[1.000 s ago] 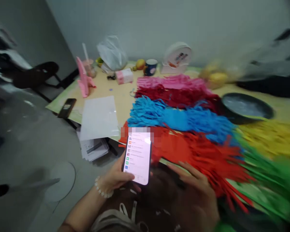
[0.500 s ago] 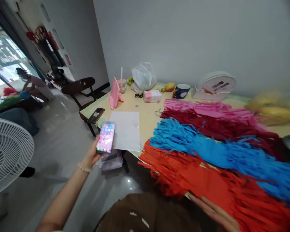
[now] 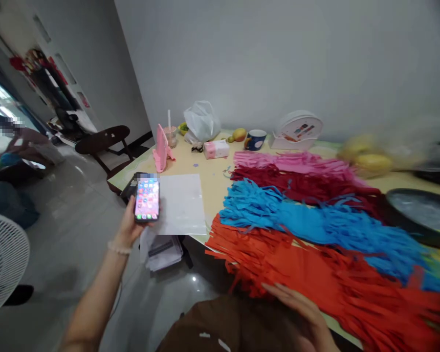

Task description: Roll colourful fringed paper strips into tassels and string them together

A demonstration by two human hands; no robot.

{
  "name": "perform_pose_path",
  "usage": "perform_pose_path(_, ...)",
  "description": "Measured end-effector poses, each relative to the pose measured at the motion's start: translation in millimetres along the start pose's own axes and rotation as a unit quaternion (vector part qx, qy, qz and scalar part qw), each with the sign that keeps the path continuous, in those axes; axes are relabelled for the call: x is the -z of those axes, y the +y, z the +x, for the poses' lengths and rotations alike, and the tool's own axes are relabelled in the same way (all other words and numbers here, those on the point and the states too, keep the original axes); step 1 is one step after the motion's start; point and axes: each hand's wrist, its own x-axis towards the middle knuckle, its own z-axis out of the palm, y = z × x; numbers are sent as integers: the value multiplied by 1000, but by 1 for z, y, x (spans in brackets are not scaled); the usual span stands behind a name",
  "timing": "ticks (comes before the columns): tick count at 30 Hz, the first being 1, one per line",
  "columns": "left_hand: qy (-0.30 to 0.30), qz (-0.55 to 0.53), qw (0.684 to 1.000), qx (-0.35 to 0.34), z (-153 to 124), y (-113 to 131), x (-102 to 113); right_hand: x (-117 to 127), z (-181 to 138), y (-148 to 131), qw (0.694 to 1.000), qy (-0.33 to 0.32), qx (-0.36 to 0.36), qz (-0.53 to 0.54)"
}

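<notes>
My left hand is closed around a lit smartphone, held out at arm's length beside the table's left corner. A bead bracelet sits on that wrist. My right hand lies low with its fingers stretched out flat, touching the near edge of the red fringed paper. Behind the red lie blue fringed paper, dark red fringed paper and pink fringed paper. A white sheet lies on the table right of the phone.
A second dark phone lies at the table corner. A pink stand, plastic bag, tissue pack, mug and round dark tray are on the table. A chair, a fan and another person are at left.
My left arm has stretched out from near my lap toward the table corner with the phone; its screen changed from a list to app icons. My right hand has stayed flat on the red paper.
</notes>
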Motion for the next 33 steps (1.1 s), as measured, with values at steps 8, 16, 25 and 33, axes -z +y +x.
perform_pose_path(8,-160,-114,974,117,-98,-108,-141,-11,59,-57,992,35,104,-54)
perform_pose_path(16,-178,-57,972,140,-127,-138,-174,6,69,-50,980,51,98,-167)
perform_pose_path(25,-184,-72,969,150,-128,-136,-177,12,35,-46,993,86,49,-64)
perform_pose_path(33,-207,-111,962,136,-119,-134,-170,8,24,-43,995,80,49,-21)
